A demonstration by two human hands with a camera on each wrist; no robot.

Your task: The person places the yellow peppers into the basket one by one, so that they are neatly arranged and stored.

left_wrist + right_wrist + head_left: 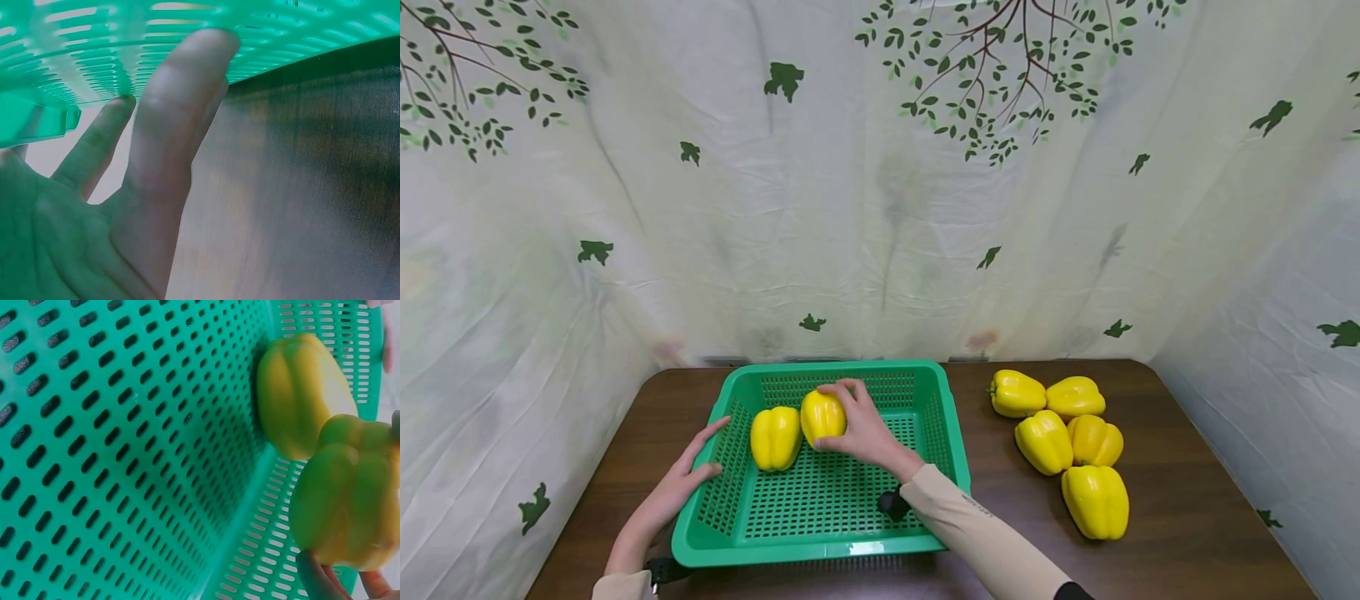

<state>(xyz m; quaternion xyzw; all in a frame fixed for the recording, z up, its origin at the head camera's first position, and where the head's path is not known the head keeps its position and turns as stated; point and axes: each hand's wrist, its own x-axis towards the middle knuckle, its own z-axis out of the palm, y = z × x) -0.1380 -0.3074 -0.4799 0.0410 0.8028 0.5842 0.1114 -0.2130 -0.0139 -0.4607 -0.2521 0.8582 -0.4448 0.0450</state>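
A green plastic basket [820,550] with slotted walls and floor stands on the table. My right hand [867,427] reaches into it and grips a yellow bell pepper [822,418], thumb on the near side and fingers over the far side. Just left of that one, a second yellow bell pepper [775,439] lies on the basket floor; the right wrist view shows this pepper [300,394] beyond the held pepper [350,494]. At the basket's left side is my left hand [679,483], fingers and thumb extended against the outer wall. The left wrist view shows its thumb [181,94] under the rim.
To the basket's right, several yellow bell peppers [1043,442] lie grouped on the brown wooden table [1180,517]. A pale curtain [880,208] printed with leaves and branches hangs behind the table and along both sides.
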